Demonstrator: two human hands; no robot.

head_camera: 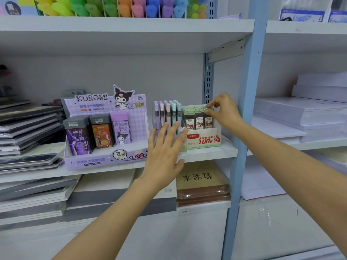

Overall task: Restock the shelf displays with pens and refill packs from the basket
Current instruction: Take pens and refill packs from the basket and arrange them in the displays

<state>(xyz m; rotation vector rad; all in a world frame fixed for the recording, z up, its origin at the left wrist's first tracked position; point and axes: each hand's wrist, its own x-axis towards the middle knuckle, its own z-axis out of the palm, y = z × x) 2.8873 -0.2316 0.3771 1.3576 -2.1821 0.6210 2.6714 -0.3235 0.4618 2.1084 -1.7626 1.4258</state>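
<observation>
A green-capped refill pack (pixel 208 110) is pinched by the right hand (pixel 224 111) at the right end of the refill box (pixel 203 140), right of centre. The left hand (pixel 165 147) is held flat, fingers spread, before the pens (pixel 167 113) just beside it on the shelf (pixel 206 153).

We find open air above the Kuromi display (pixel 105 160) and pen case (pixel 161 113). The blue upright (pixel 249 91) crowds the refill box (pixel 204 140) from its right.
</observation>
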